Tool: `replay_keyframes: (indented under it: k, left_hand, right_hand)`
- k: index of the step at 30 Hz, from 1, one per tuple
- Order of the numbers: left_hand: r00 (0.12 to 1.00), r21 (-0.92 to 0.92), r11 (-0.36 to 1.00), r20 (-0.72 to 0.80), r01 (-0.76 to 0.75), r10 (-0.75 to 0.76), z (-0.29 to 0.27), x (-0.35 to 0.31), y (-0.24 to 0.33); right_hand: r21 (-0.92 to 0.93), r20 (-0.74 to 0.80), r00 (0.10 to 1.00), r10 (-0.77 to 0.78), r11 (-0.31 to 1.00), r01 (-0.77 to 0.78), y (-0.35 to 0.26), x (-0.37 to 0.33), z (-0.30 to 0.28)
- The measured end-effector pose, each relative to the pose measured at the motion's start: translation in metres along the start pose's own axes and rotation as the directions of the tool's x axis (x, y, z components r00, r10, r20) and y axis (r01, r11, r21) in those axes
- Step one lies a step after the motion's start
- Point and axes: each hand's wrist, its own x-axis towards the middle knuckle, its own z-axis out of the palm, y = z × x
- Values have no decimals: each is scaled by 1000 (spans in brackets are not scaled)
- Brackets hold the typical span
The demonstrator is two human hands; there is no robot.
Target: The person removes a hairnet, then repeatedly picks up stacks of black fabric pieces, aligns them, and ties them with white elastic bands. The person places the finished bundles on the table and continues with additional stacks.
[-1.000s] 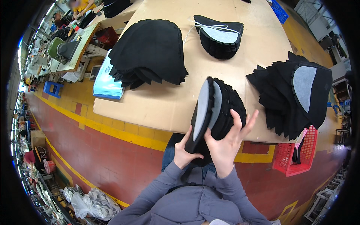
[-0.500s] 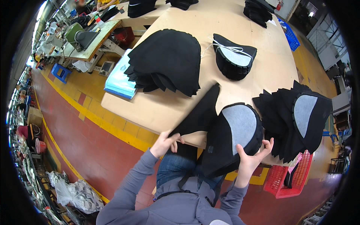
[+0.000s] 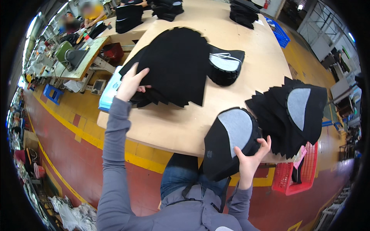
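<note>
My left hand point(image 3: 133, 82) grips the near-left edge of a black fabric piece point(image 3: 173, 65), thumb on top, over a fanned pile of similar black pieces at the left of the table. My right hand point(image 3: 252, 159) holds a stack of black fabric pieces point(image 3: 221, 150) at the table's near edge. Its thumb lies by the pale grey half-round patch point(image 3: 238, 127) on top, with the fingers around the right side. Just right of that stack, another fanned stack of black pieces point(image 3: 275, 115) also carries a grey patch.
A tied black bundle point(image 3: 225, 75) with white cord lies beyond the left pile. Under the pile a light-blue packet point(image 3: 108, 96) sticks out. A red basket point(image 3: 283, 181) stands below the right table edge, a blue crate point(image 3: 279, 32) farther back. People work at the far left.
My left hand has carried a black piece from beside the right-hand stack up and left, over the left pile. The right hand keeps hold of its stack.
</note>
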Motion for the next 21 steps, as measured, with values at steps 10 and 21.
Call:
replay_keyframes:
  k: [10,21]
  left_hand:
    - [866,144,882,316,-448,388,201,-215,-65]
    - [990,-405,903,-49,-142,134,146,-165,-116]
  right_hand:
    - [156,105,990,-96,985,79,-65,-17,50]
    - [319,605,777,-173,947,-38,54,57,107]
